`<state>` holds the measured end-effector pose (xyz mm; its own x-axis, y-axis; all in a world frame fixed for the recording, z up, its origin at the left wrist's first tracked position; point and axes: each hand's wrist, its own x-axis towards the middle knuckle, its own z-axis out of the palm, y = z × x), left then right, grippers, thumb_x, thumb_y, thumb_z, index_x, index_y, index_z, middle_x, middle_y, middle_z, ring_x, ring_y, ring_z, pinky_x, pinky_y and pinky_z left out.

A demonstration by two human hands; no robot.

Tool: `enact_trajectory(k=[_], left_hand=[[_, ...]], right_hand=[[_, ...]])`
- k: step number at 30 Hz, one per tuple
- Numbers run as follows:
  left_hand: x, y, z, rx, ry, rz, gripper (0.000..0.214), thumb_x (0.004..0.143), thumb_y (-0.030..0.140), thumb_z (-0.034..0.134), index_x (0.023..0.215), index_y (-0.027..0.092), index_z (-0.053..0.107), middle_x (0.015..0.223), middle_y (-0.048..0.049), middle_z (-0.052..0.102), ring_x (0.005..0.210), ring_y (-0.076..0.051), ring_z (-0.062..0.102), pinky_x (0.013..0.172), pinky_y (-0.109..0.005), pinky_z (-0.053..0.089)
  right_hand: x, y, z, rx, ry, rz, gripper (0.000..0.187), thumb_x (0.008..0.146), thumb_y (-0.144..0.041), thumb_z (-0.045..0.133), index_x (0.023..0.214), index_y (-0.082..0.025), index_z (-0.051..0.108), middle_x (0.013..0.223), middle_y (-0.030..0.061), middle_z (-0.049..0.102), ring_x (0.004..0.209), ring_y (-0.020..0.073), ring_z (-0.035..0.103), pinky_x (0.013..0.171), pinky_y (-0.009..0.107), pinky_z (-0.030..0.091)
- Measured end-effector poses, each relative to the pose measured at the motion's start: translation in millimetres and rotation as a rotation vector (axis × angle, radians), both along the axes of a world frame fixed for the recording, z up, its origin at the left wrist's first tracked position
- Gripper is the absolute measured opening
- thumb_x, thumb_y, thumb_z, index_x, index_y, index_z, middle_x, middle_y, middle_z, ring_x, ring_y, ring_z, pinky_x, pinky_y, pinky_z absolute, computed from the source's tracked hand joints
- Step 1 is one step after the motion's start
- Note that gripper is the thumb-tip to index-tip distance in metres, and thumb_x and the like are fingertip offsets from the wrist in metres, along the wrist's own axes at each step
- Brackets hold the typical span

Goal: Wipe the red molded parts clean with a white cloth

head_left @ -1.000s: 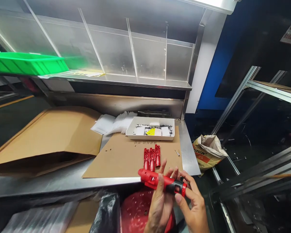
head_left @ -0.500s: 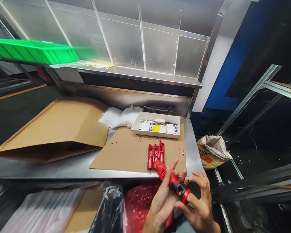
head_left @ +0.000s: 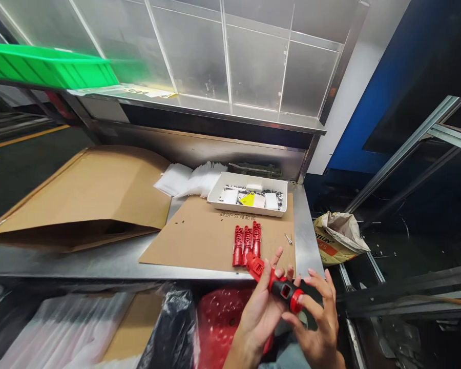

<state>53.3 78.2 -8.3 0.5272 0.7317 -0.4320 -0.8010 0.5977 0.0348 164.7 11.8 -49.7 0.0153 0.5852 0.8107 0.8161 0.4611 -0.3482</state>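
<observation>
A red and black plastic tool handle (head_left: 275, 283) is gripped between both hands just in front of the metal bench edge. My left hand (head_left: 260, 310) cradles its middle from below with the fingers curled up around it. My right hand (head_left: 319, 320) pinches the red-ringed black end with fingertips. Its red tip points up-left toward three red plastic parts (head_left: 246, 244) lying side by side on a flat cardboard sheet (head_left: 200, 238).
A white tray (head_left: 249, 197) with small parts and labels sits at the back, white bags (head_left: 190, 179) to its left. A large folded cardboard box (head_left: 80, 195) covers the left bench. Two small screws (head_left: 288, 239) lie near the right edge. A red stool (head_left: 223, 323) stands below, a paper sack (head_left: 336, 237) to the right.
The handle swung from lying level to pointing up-left, and both hands shifted slightly right and down. The view tilted a little toward the bench.
</observation>
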Motion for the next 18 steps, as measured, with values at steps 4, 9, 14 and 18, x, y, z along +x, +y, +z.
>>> enact_trajectory(k=[4,9,14,18], left_hand=[[-15.3,9.2,-0.5,0.212,0.190,0.005,0.040,0.090,0.039,0.066,0.125,0.020,0.061,0.075,0.0007,0.067,0.095,-0.019,0.068,0.109,-0.044,0.041],[-40.1,26.8,0.8,0.824,1.100,0.055,0.043,0.073,0.056,0.077,0.099,0.022,0.070,0.108,-0.0077,0.069,0.116,-0.031,0.058,0.114,-0.047,0.030],[-56.0,34.8,3.1,0.767,1.288,0.172,0.070,0.079,0.062,0.066,0.133,0.022,0.049,0.100,-0.0082,0.074,0.100,-0.029,0.066,0.097,-0.045,0.047],[-62.7,22.2,5.0,0.746,1.329,0.286,0.083,0.072,0.045,0.081,0.143,0.023,0.044,0.100,-0.0066,0.077,0.088,-0.023,0.071,0.086,-0.030,0.053]], right_hand=[[20.0,-5.5,-7.3,-0.105,0.041,0.016,0.029,0.099,-0.036,0.045,0.120,-0.021,0.057,0.125,0.0105,0.056,0.129,0.0287,0.048,0.117,0.057,0.022],[64.9,18.4,-29.8,-0.593,0.281,-0.179,0.026,0.097,-0.040,0.046,0.104,-0.023,0.065,0.121,0.0104,0.063,0.115,0.0262,0.060,0.100,0.046,0.047],[86.0,94.9,-61.8,-0.906,0.216,-0.169,0.023,0.097,-0.031,0.053,0.111,-0.017,0.065,0.109,0.0068,0.069,0.090,0.0179,0.068,0.084,0.037,0.056],[72.3,158.7,-83.1,-1.062,0.154,-0.251,0.030,0.095,-0.035,0.060,0.118,-0.017,0.061,0.114,0.0070,0.067,0.101,0.0211,0.066,0.091,0.045,0.053]])
